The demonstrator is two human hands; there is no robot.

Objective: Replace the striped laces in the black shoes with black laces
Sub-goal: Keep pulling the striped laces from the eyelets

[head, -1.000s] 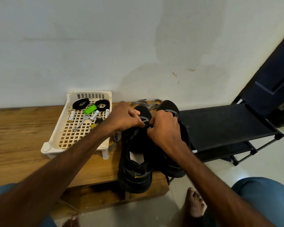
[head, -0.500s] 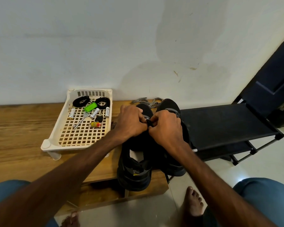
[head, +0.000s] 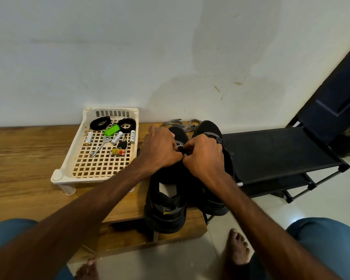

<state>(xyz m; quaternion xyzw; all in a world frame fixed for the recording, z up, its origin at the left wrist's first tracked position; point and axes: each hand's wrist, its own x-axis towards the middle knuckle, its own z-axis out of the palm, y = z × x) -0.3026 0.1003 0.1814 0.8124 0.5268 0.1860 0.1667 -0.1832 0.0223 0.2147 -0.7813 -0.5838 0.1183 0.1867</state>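
Two black shoes stand side by side on the wooden bench (head: 28, 162), toes toward the wall: the left shoe (head: 166, 201) and the right shoe (head: 209, 131). My left hand (head: 162, 150) and my right hand (head: 204, 156) meet over the left shoe's lacing, fingers curled. Between the fingertips both pinch a short bit of striped lace (head: 179, 146). The eyelets are hidden under the hands. A loose striped lace (head: 185, 124) lies behind the shoes by the wall. Two coiled black laces (head: 100, 123) (head: 127, 124) sit at the far end of the cream tray (head: 69, 170).
The tray also holds batteries (head: 89, 137), a green tag (head: 112, 130), a key (head: 101, 146) and a small keychain (head: 117, 152). A black shoe rack (head: 271, 154) stands right of the bench, with a dark door (head: 339, 102) beyond. My bare feet rest on the tiled floor.
Both hands have shifted slightly toward the left shoe's toe and closed together. The striped lace length hanging beside my left wrist one second ago is out of sight now.
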